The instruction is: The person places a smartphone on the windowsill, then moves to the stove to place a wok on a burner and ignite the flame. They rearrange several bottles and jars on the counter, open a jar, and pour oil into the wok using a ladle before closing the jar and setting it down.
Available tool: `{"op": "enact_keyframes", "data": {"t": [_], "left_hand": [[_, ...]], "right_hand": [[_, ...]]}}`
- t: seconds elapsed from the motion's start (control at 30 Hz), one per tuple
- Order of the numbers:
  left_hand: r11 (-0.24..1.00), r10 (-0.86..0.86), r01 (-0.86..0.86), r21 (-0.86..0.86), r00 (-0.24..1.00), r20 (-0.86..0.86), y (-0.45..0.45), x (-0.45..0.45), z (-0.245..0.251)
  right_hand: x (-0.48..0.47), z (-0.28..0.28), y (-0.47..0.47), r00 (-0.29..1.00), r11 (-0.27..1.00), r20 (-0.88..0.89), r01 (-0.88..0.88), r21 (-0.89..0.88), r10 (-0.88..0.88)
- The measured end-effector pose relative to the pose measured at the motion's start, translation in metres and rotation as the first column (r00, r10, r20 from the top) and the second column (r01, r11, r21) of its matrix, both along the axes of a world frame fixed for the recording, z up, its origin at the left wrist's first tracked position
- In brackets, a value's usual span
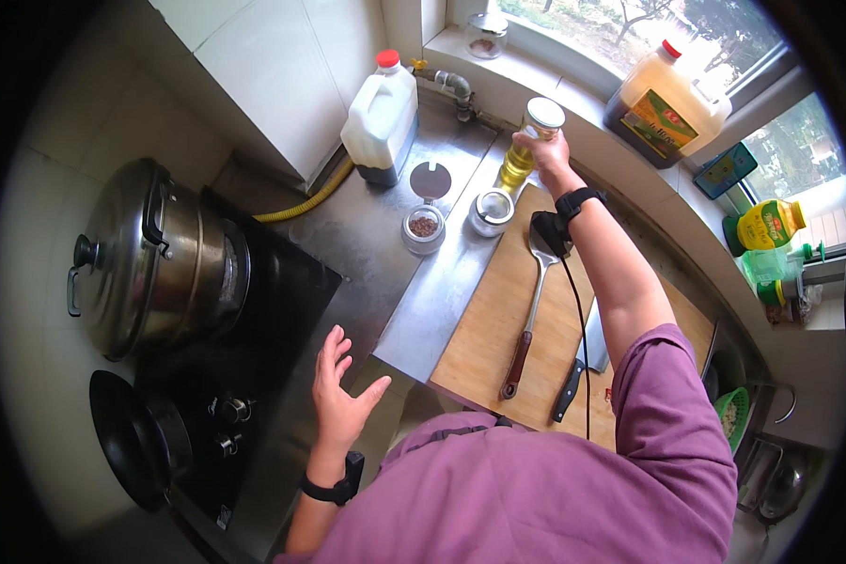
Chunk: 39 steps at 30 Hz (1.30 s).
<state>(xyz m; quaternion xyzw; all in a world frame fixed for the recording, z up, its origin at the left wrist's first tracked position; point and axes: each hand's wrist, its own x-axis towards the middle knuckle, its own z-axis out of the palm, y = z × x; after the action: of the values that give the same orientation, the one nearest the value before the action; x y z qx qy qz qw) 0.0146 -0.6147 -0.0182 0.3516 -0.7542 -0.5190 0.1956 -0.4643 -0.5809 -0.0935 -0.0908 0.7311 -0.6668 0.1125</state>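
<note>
My right hand (546, 154) grips a clear bottle of yellow oil (516, 169) with a white lid, at the back edge of the wooden cutting board (476, 317). Just left of it stands a small glass jar (491, 211) with a round lid. Beside that, another glass jar (424, 229) has its lid tipped back and holds reddish-brown spice. My left hand (340, 384) hangs empty, fingers apart, between the stove and the board. On the board lie a metal spatula (534, 299) with a brown handle and a kitchen knife (581, 374), its blade partly hidden by my right arm.
A large lidded steel pot (148, 261) and a black frying pan (134, 437) sit on the black gas stove (282, 296). A white jug with a red cap (383, 120) stands near the wall. The windowsill holds a jug of dark liquid (666, 106) and a phone (726, 171).
</note>
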Motion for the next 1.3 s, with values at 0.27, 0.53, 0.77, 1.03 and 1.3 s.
{"op": "enact_keyframes", "data": {"t": [0.27,0.53,0.77,1.03,1.3], "left_hand": [[0.999,-0.022,0.022,0.043,1.000,-0.012,-0.003,-0.007,-0.007],[0.989,-0.046,0.058,0.133,0.994,-0.096,0.004,-0.017,-0.013],[0.950,-0.311,0.310,-0.042,0.950,-0.032,-0.018,-0.071,-0.028],[0.782,-0.288,0.363,-0.508,0.932,0.221,-0.055,-0.176,-0.066],[0.677,-0.332,0.691,-0.253,0.595,0.732,-0.069,-0.211,-0.086]], "right_hand": [[-0.010,-0.024,-0.013,0.998,0.996,-0.009,-0.059,0.061,0.060],[-0.021,-0.034,-0.003,0.976,0.979,0.100,-0.199,0.051,0.194],[0.008,-0.016,0.030,0.997,0.975,0.063,-0.052,0.216,0.040],[0.145,0.017,0.107,0.846,0.905,0.401,-0.198,-0.377,0.352],[0.241,-0.013,0.112,0.498,0.855,0.698,-0.234,-0.463,0.514]]}}
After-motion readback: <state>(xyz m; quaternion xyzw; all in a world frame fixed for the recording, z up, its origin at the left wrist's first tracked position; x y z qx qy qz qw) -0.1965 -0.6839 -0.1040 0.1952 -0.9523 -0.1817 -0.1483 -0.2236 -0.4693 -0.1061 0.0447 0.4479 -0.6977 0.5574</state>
